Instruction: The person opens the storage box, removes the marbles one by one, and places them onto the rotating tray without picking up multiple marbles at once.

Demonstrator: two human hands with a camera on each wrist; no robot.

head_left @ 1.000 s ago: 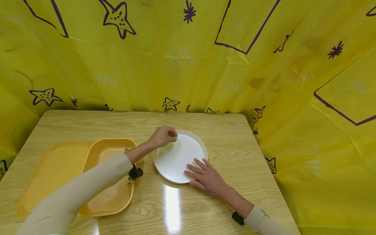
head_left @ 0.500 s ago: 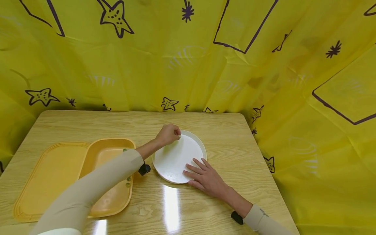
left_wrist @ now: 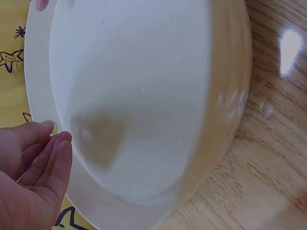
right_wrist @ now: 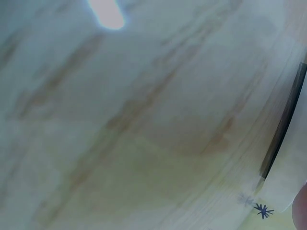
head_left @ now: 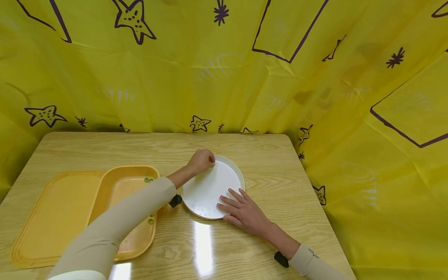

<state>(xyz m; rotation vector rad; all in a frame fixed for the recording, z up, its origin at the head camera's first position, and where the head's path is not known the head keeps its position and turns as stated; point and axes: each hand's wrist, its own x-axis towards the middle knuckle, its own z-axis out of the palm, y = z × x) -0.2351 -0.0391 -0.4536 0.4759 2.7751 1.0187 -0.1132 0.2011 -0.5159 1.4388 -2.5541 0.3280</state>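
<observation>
A round white tray point(head_left: 224, 177) with a raised rim lies on the table. My left hand point(head_left: 200, 161) is over its far left rim, and in the left wrist view thumb and fingertips pinch a small pale-green marble point(left_wrist: 54, 128). Whether the marble touches the rim, I cannot tell. Fingers spread, my right hand point(head_left: 246, 214) rests on the near right part of the tray. In the right wrist view only a bit of a finger point(right_wrist: 300, 208) shows at the edge.
Left of the tray stands a yellow-orange box point(head_left: 140, 249), partly covered by my left arm. Several green marbles point(head_left: 147, 180) lie along its right side. Its flat lid point(head_left: 56, 217) lies at the far left. A yellow patterned curtain point(head_left: 168, 77) hangs behind the wooden table point(head_left: 273, 163).
The left hand has shifted a little to the right along the tray's far rim, still pinching the marble. My right hand keeps its place on the tray. The head view has drifted slightly.
</observation>
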